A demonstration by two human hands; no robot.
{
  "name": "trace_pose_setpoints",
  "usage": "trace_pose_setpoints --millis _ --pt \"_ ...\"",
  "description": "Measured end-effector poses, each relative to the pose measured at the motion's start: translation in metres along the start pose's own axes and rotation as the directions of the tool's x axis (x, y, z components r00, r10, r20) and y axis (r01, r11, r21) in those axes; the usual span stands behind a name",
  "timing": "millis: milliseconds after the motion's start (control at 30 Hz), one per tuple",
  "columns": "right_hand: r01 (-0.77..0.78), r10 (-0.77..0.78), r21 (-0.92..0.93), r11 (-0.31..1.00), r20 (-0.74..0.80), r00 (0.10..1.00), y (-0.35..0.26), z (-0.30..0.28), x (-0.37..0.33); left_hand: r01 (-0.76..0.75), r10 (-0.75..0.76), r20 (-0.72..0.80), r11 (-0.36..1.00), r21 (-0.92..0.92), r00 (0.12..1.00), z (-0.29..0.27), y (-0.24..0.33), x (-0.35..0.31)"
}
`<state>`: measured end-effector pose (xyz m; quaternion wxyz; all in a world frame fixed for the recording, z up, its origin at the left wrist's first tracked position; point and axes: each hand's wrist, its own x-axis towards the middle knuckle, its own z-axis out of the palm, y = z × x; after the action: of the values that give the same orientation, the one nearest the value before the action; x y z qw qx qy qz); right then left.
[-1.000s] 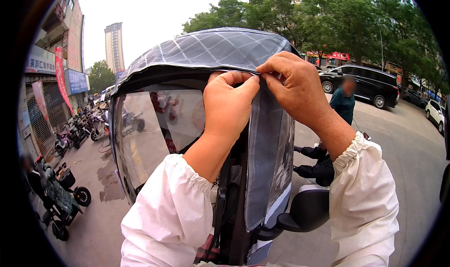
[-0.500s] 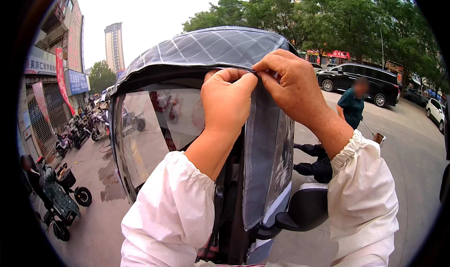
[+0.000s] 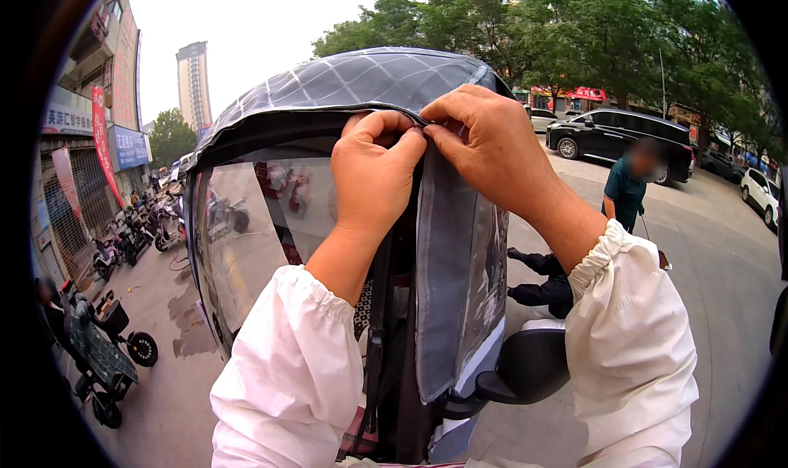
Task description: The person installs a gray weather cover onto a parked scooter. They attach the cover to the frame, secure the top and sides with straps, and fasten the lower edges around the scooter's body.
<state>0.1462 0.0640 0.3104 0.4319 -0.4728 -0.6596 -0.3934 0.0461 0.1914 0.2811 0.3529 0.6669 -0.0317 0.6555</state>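
A dark grey canopy (image 3: 353, 78) with a pale diamond pattern arches over a small vehicle. Along its front hem, my left hand (image 3: 376, 168) pinches the dark edge between thumb and bent fingers. Close beside it, my right hand (image 3: 492, 144) grips the same hem, fingertips nearly touching the left hand's. Below my right hand hangs a grey side flap (image 3: 439, 295) with a clear plastic panel (image 3: 486, 279). Another clear window (image 3: 234, 238) stretches under the canopy on the left. Whatever fastener lies between my fingertips is hidden.
A black rear-view mirror (image 3: 529, 367) juts out right of the flap. Beyond it stands a person in a dark green shirt (image 3: 628, 185). A black van (image 3: 620, 139) is parked farther back. On the left are a three-wheeled scooter (image 3: 103, 349) and several parked scooters (image 3: 135, 234).
Both hands have shifted slightly left in view, still pinching the canopy hem. The person in green has turned and leans farther forward.
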Motion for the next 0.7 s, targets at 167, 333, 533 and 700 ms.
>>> trace_pose_setpoints --millis 167,333,533,700 --pt "-0.004 0.005 -0.041 0.999 0.020 1.000 -0.001 -0.001 0.007 -0.004 0.004 0.019 1.000 -0.003 1.000 0.000 0.001 0.001" --pt "-0.036 0.035 0.011 0.999 0.042 0.999 -0.001 -0.002 0.015 -0.166 0.171 -0.024 0.974 0.153 0.985 -0.004 -0.003 0.002" --pt "-0.069 0.072 -0.037 0.997 0.102 0.992 0.005 -0.008 0.013 -0.207 0.193 0.081 0.952 0.226 0.978 -0.005 -0.005 -0.004" --pt "0.005 0.002 -0.077 0.997 0.090 0.996 0.009 -0.006 0.016 -0.184 0.185 0.012 0.966 0.184 0.983 -0.004 -0.006 0.003"
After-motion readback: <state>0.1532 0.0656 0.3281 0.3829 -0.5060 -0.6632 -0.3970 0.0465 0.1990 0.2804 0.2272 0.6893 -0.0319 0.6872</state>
